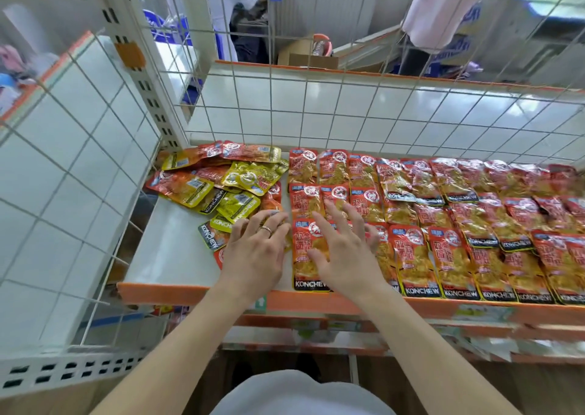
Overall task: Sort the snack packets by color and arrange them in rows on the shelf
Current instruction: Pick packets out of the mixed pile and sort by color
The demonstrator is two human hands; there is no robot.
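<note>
Rows of red snack packets [443,212] are laid flat across the middle and right of the white shelf [171,250]. They are overlapped like tiles in roughly three ranks, from the wire back to the orange front lip [158,291]. A loose pile of yellow and red packets [218,183] is heaped unsorted in the back left corner, just beside the leftmost column of the rows.

The left hand [256,253] is placed at the near edge of that pile, its fingers [250,224] straight and spread, with nothing gripped. A ring [266,229] is worn on one of them. Whether the fingertips are pressed on the nearest packets or held just above them cannot be told.

The right hand [345,256] is held over the leftmost columns of the red rows. Its fingers are likewise open and splayed, and no packet is pinched.

The shelf is enclosed at the back and on the left by wire grid panels [316,111]. A cardboard box [304,57] and parts of two people are seen through the grid.
</note>
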